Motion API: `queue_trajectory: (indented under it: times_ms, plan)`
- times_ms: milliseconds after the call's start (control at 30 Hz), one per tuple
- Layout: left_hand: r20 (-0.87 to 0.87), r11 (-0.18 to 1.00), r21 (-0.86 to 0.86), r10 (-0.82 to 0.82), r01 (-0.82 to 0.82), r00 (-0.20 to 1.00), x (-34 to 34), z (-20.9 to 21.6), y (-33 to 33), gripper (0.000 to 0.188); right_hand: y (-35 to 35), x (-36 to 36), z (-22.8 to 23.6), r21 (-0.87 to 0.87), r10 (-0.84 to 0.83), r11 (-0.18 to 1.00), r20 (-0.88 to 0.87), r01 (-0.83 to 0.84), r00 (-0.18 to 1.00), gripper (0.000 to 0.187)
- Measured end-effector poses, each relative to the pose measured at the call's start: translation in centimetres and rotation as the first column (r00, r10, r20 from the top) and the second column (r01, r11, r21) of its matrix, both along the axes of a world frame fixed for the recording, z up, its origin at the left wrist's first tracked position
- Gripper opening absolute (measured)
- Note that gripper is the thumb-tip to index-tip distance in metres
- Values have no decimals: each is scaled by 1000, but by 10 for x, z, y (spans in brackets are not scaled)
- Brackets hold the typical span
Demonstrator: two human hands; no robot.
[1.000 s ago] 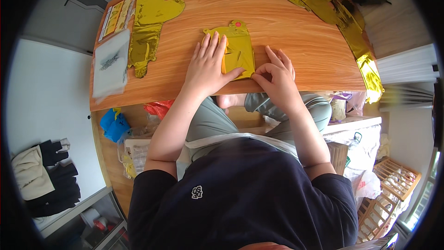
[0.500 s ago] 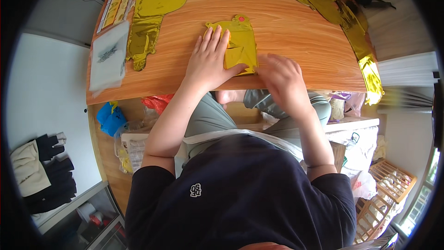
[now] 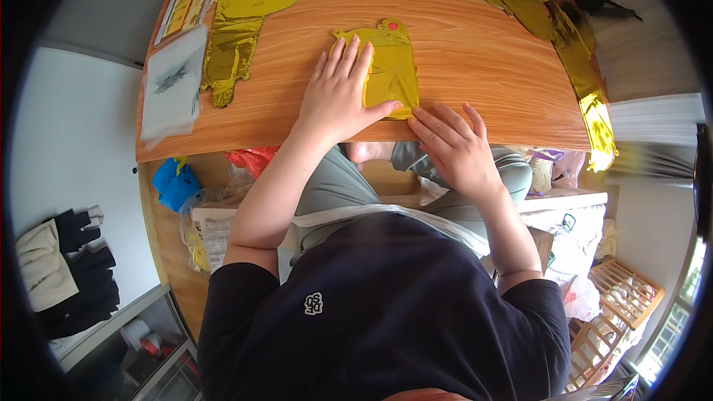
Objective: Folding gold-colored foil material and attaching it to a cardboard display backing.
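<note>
A folded gold foil balloon (image 3: 396, 70) lies flat near the table's front edge, with a small red dot on its far tab. My left hand (image 3: 338, 93) rests flat over its left side, fingers stretched out and thumb along the near edge. At the near right corner of the foil, my right hand (image 3: 460, 148) has its fingers extended and slightly apart, the fingertips touching or very close to that corner. Neither hand is closed around anything.
Another flat gold foil balloon (image 3: 252, 7) lies on the table's far left, beside clear plastic bags (image 3: 174, 85) and a printed packet (image 3: 186, 4). More crumpled gold foil (image 3: 553, 22) runs down the right edge and hangs over it. The wooden table (image 3: 490, 67) ends just before my lap.
My right hand has come to rest by the foil's near right corner, its fingers spreading out. The foil there looks smoother, without the raised fold. My left hand has stayed put.
</note>
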State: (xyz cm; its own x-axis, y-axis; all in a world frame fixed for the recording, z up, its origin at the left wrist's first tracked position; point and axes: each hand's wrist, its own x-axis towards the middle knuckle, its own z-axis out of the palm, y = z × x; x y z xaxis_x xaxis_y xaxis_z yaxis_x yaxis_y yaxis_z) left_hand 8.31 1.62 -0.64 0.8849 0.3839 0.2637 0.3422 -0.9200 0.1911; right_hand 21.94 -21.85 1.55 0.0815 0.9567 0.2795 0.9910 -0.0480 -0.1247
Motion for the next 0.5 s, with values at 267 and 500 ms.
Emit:
queue_trajectory:
  times_ms: [267, 500]
  plan:
    - [0, 1000, 12, 2, -2, 1000, 0, -2, 0, 109, -4, -9, -4, 72, -45, 996, -13, 46, 999, 52]
    - [0, 1000, 23, -3, 3, 1000, 0, -2, 1, 112, -9, -12, -5, 98, -70, 992, -109, 81, 992, 43]
